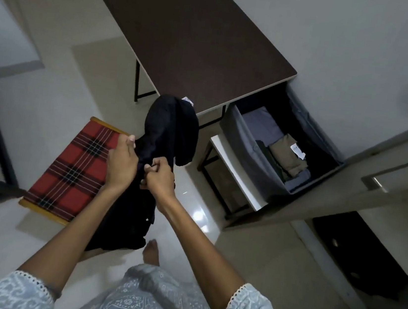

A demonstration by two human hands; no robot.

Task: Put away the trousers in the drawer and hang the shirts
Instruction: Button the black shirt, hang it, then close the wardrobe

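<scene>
Both hands hold one dark garment (172,127) in the air, side by side and nearly touching. The left hand (122,163) grips the cloth with curled fingers and its thumb raised along the fold. The right hand (159,178) pinches a bunched edge between thumb and curled fingers. Above the hands the garment rises in a rounded loop with a small white label at its top; below them it hangs in folds towards the floor, close to a bare foot (151,251). Whether it is trousers or a shirt cannot be told.

Left of the garment, a red plaid stool (73,171) with wooden ends stands on the floor. Beyond it is a dark brown table (187,35). Right of the garment, and apart from it, a grey fabric drawer (240,146) stands open on a white shelf (232,168). It holds folded clothes, an olive piece (288,156) uppermost.
</scene>
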